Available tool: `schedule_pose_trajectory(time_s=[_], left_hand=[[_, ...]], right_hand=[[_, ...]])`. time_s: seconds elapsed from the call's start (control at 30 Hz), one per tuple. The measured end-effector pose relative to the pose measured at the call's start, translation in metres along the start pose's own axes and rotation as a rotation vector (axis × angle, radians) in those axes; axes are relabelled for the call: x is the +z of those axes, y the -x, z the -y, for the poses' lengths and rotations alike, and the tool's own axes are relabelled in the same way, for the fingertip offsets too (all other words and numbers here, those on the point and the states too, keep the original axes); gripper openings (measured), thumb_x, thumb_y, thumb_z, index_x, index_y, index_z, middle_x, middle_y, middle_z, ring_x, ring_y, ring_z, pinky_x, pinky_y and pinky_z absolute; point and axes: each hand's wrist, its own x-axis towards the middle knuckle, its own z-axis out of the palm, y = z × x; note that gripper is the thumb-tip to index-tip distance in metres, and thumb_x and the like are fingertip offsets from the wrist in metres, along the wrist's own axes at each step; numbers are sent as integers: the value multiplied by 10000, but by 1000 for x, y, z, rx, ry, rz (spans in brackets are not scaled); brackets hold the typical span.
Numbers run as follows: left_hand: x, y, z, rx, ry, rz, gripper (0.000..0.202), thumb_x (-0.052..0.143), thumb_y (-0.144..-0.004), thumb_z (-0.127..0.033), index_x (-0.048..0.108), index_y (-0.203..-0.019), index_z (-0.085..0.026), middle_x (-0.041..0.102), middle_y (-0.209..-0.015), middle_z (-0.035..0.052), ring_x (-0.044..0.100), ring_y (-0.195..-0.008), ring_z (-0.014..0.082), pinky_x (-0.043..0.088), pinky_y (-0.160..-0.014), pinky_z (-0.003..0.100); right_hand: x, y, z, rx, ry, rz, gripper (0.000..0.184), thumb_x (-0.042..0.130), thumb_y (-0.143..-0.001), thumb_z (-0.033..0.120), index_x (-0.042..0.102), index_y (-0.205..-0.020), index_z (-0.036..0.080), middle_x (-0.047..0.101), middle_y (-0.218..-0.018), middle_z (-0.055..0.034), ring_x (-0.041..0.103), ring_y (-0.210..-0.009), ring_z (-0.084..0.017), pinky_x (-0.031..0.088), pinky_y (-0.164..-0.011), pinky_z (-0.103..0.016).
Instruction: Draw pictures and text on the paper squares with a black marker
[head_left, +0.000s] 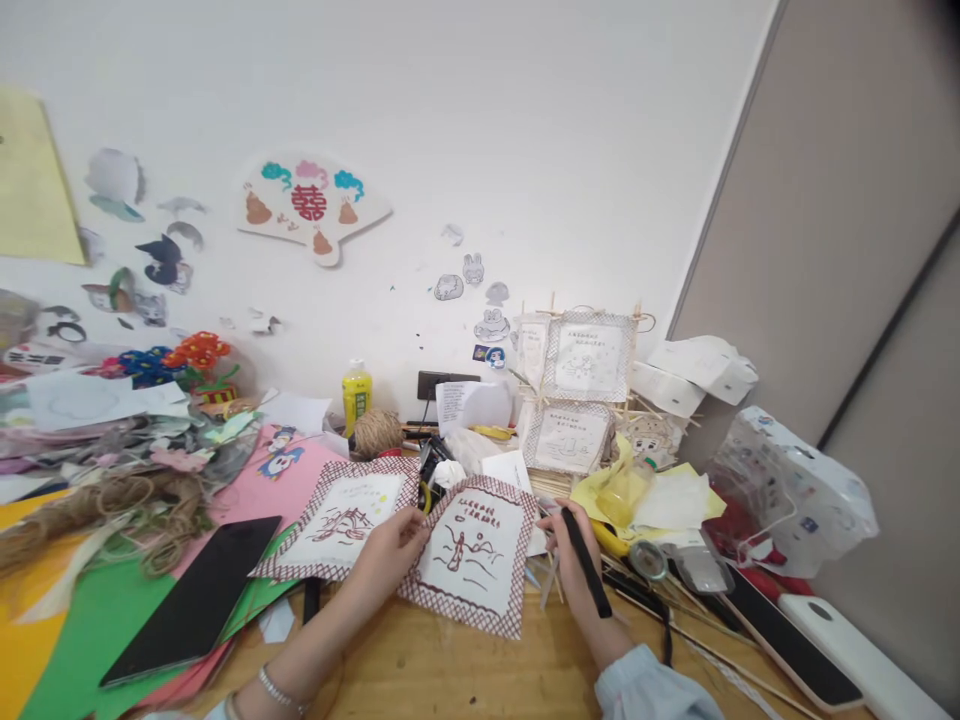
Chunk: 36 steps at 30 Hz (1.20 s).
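My left hand (390, 550) pinches the left edge of a white cloth square (472, 560) with a brown checked border and a brown drawing, lifted slightly over the wooden table (442, 665). My right hand (574, 560) is closed round a black pen (589, 575), just right of that cloth. A second, similar cloth square (341, 520) lies flat to the left, partly under my left hand.
A black tablet (199, 600) lies on green and pink paper sheets at the left. Twine (112, 510), a twine ball (377, 432) and a yellow bottle (357, 392) stand behind. Bamboo sticks, yellow paper, bags and a phone (795, 635) crowd the right.
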Motion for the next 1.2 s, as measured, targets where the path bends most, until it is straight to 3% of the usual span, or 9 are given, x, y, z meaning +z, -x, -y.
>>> schedule_pose_trajectory(time_s=[0.17,0.43,0.5,0.6,0.67,0.77,0.87,1.03,1.2], left_hand=[[-3,-10,10,-56,127,-92,381,539,-660,-569,488,-819,-226,562,-595,-40,587,-612,217,456,-597,312],[-5,-6,12,-116,39,-99,290,541,-674,-356,478,-921,-218,609,-623,-36,590,-565,209,433,-556,294],[-8,-1,6,-24,-147,-180,272,512,-726,-271,496,-990,-209,671,-809,21,633,-700,228,467,-645,322],[3,15,-6,350,-528,-245,191,415,-805,-158,560,-923,-197,661,-925,90,623,-881,264,480,-766,371],[22,34,-13,581,-633,-109,244,364,-804,-68,572,-800,-195,640,-796,80,608,-781,239,485,-713,346],[59,68,-19,711,-736,201,202,443,-771,-37,572,-758,-192,638,-783,73,582,-728,224,483,-656,329],[80,88,-21,768,-747,306,144,539,-782,-76,602,-841,-190,662,-838,62,586,-754,226,494,-682,344],[66,79,-25,663,-724,405,119,549,-822,-82,614,-826,-181,669,-839,68,603,-790,237,495,-710,353],[42,57,-34,759,-591,561,196,494,-838,-57,643,-853,-184,681,-888,63,616,-859,227,482,-767,329]], right_hand=[[3,1,-6,-29,3,116,337,624,-776,352,559,-1082,226,705,-871,-54,680,-817,-255,546,-748,-388],[16,10,-15,-107,119,285,376,619,-711,257,569,-1080,207,694,-805,-52,674,-682,-232,553,-662,-366],[18,11,-15,-109,131,329,349,615,-707,232,582,-1054,208,703,-776,-44,690,-705,-237,557,-691,-362],[20,13,-13,-108,149,388,345,603,-709,211,592,-1054,203,721,-782,-44,708,-741,-239,558,-740,-363],[22,15,-10,-107,158,427,346,598,-716,212,598,-1062,199,736,-797,-48,714,-768,-243,557,-761,-365],[22,19,-2,-110,170,475,308,580,-772,250,614,-1075,204,747,-821,-46,712,-798,-243,552,-777,-366],[17,24,12,-117,160,470,305,539,-861,338,620,-1120,200,736,-910,-67,692,-862,-243,544,-804,-366],[4,27,41,-86,64,477,276,515,-896,387,656,-1093,256,692,-1079,-54,637,-1002,-241,509,-877,-366],[6,25,43,111,-10,571,179,581,-798,338,607,-675,211,596,-624,14,564,-615,-172,451,-584,-279]])
